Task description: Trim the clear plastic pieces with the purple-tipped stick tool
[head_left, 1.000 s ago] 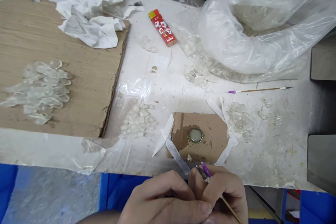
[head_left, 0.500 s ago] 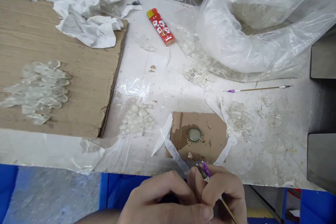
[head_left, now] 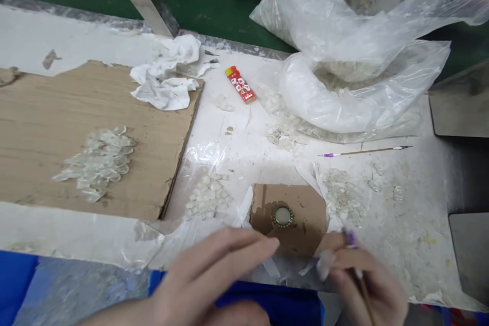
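My right hand [head_left: 367, 277] is closed round a thin needle-tipped wooden stick [head_left: 364, 293] with a purple collar, blurred by motion. A small whitish, translucent piece [head_left: 324, 265] shows at its fingertips. My left hand [head_left: 217, 275] is held out over the table's front edge with fingers stretched and nothing visible in them. Between and beyond the hands lies a small cardboard piece [head_left: 305, 201], damp-looking on its left. On it sits a bottle cap [head_left: 283, 217] with a crimped edge and a pale, cloudy filling. White strips [head_left: 246, 206] stick out from the cardboard's sides.
Small whitish pieces [head_left: 208, 196] lie left of the cardboard, clear pieces [head_left: 342, 193] right. A second needle-tipped stick [head_left: 364, 152], a red lighter [head_left: 240, 84] and plastic bags [head_left: 344, 107] lie behind. Large cardboard [head_left: 38, 112] carries clear oval pieces [head_left: 101, 160] and crumpled tissue [head_left: 168, 86].
My hands, together before, have parted: the right moved right with the stick, and the left opened out its fingers. The camera view has tilted up, showing more of the table's back.
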A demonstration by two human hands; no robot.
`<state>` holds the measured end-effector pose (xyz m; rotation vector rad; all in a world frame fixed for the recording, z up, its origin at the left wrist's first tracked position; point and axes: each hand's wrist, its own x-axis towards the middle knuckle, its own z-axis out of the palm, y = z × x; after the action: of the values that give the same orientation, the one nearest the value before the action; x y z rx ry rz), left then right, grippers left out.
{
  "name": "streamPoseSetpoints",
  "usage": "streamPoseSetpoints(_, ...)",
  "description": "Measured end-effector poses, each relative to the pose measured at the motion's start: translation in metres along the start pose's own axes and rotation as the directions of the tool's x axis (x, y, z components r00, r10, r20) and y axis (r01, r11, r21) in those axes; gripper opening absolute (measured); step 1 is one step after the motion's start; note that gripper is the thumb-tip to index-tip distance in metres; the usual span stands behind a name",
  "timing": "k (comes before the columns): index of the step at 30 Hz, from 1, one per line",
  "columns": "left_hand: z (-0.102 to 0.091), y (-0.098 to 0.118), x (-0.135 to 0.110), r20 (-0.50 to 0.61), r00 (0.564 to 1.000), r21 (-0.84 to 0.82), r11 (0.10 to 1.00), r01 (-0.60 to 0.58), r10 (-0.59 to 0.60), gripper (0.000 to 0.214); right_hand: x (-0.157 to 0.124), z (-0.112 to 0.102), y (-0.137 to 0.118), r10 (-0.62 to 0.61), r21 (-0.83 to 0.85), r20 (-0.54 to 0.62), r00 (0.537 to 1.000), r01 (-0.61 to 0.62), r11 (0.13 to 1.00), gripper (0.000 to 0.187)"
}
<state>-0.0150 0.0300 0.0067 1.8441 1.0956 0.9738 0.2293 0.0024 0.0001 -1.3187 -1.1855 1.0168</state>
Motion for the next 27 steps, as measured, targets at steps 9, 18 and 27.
streamPoseSetpoints(9,-0.031,-0.055,0.14,0.365,0.926,0.575,0.757,-0.31,0.101,0.027,0.014,-0.014,0.018,-0.233,-0.243,-0.262,0.937,0.17,0.955,0.042)
streamPoseSetpoints(18,-0.032,-0.052,0.134,0.226,0.957,0.565,0.777,-0.279,0.179,0.023,0.0,0.019,0.015,-0.142,-0.456,0.044,0.989,0.147,0.878,0.006)
streamPoseSetpoints(27,-0.06,-0.013,0.028,0.099,0.985,0.289,0.943,-0.166,0.143,0.029,0.004,0.03,0.018,-0.191,-0.54,0.191,0.963,0.265,0.799,0.015)
